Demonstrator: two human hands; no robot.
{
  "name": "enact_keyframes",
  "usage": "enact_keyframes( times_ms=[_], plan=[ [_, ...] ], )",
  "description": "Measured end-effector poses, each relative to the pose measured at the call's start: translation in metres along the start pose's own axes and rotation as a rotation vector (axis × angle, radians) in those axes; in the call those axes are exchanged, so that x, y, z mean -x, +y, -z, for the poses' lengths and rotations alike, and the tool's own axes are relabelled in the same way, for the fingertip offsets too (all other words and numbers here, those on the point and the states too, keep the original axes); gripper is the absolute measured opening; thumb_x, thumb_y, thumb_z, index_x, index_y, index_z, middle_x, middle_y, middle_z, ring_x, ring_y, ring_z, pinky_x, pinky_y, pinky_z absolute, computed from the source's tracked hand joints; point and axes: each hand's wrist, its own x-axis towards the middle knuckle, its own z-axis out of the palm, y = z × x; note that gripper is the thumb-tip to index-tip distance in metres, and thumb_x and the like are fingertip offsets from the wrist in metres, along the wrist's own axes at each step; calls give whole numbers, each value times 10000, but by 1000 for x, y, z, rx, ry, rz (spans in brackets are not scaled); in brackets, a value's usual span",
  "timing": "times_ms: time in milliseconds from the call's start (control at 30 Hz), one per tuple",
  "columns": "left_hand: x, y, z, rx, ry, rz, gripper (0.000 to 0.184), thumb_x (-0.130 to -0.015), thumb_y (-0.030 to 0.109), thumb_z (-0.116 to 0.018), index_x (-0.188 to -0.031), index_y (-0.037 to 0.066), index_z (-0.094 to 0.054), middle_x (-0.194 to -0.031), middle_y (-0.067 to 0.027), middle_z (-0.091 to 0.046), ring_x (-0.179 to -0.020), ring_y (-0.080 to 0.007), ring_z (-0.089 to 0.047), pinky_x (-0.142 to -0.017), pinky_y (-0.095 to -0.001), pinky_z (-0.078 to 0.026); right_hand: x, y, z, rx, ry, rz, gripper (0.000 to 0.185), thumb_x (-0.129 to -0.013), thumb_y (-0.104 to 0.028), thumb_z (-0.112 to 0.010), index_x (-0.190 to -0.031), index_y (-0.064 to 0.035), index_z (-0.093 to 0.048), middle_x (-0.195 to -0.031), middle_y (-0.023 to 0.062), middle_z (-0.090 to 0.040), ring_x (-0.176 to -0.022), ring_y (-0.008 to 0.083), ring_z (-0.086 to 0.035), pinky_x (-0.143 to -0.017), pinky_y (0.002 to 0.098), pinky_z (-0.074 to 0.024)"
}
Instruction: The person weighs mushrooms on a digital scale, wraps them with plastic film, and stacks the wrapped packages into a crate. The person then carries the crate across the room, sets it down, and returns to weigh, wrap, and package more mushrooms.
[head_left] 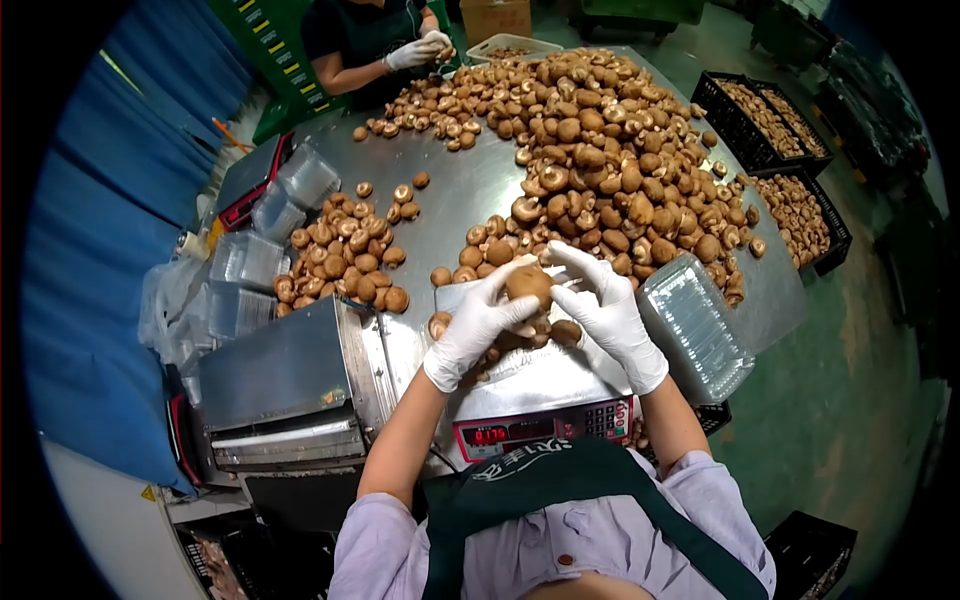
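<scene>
Both my hands wear white gloves and are over a digital scale [545,400], whose red display appears to read 0.175. My left hand [475,330] is closed around a brown mushroom [528,286], thumb and fingers on its cap. Just to the right, my right hand [612,325] has its thumb and fingers curved apart, close to that mushroom; I see nothing held in it. Beneath the hands, several mushrooms [565,332] lie on the scale, partly hidden by my fingers and in what may be a clear tray.
A large mushroom pile [600,150] covers the metal table's [455,190] far side. Stacked clear trays [695,325] stand right; more trays [250,260] and a smaller mushroom heap [345,250] sit left. A metal-topped machine [275,375] is nearby. Opposite works a person's gloved hand [412,54]. Black crates [800,215] hold mushrooms.
</scene>
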Motion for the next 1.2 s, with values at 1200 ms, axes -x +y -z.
enact_keyframes(
  times_ms=[1200],
  plan=[
    [68,-110,93,-678,922,-262,266,-874,78,-534,-1121,10,-604,-1081,-151,-619,-1037,-275,-581,-908,-325,-444,38,79,11,597,248,87,253,-795,-128,-685,-1030,-45,-644,-1057,163,-640,-1025,291,-600,-868,350,-483]
  ],
)
